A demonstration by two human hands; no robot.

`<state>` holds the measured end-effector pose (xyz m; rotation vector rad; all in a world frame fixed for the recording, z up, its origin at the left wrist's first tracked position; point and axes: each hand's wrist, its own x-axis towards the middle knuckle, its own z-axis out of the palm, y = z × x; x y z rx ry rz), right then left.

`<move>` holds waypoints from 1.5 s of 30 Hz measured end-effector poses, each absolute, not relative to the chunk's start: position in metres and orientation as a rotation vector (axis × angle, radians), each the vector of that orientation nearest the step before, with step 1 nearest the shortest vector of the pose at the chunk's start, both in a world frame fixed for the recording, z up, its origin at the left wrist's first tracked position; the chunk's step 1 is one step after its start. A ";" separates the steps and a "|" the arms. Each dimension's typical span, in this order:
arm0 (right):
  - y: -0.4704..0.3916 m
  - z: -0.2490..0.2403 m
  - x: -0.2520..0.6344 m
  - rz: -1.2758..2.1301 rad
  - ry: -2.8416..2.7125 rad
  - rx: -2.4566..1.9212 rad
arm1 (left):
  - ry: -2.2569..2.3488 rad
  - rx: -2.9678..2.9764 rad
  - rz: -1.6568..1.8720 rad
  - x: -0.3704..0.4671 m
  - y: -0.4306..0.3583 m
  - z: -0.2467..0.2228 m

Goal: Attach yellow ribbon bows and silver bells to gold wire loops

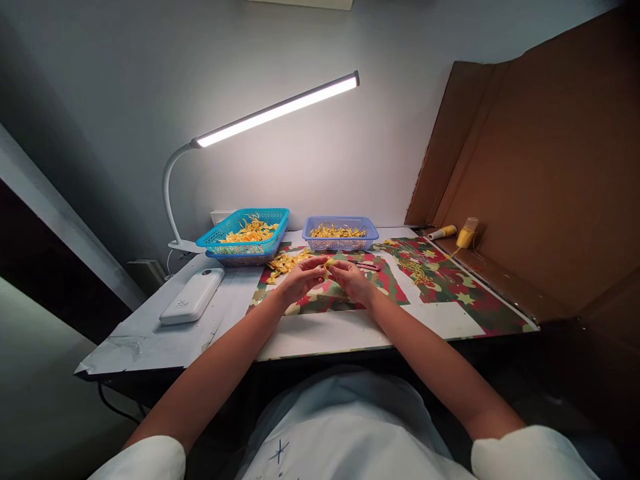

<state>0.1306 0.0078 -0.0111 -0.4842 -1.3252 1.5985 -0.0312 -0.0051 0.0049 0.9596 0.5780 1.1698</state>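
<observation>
My left hand [302, 279] and my right hand [352, 280] meet over the middle of the table, fingertips almost touching. Between them they pinch a small yellow piece [329, 264], too small to make out in detail. Just behind my left hand lies a loose pile of yellow pieces [285, 265]. Scissors with a reddish handle [367, 267] lie beyond my right hand. Farther right, a tangle of thin yellow strings [416, 271] rests on the patterned sheet [465, 298].
A turquoise basket [240, 248] of yellow pieces stands at the back left, a blue-violet basket [341, 244] at the back centre. A white power bank [193, 297] lies left, below a lit lamp [280, 110]. Yellow thread spools [467, 235] stand near the cardboard [540, 173].
</observation>
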 end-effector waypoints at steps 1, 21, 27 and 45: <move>0.008 -0.011 0.131 1.603 -1.329 -0.484 | 0.583 0.959 1.175 -0.032 -0.005 0.005; -0.004 0.006 0.132 1.500 -1.265 -0.510 | 0.531 0.863 1.191 -0.033 -0.002 0.004; -0.004 0.005 0.131 1.492 -1.261 -0.506 | 0.527 0.853 1.171 -0.032 -0.003 0.005; -0.003 0.004 0.131 1.474 -1.249 -0.522 | 0.507 0.846 1.161 -0.031 -0.005 0.006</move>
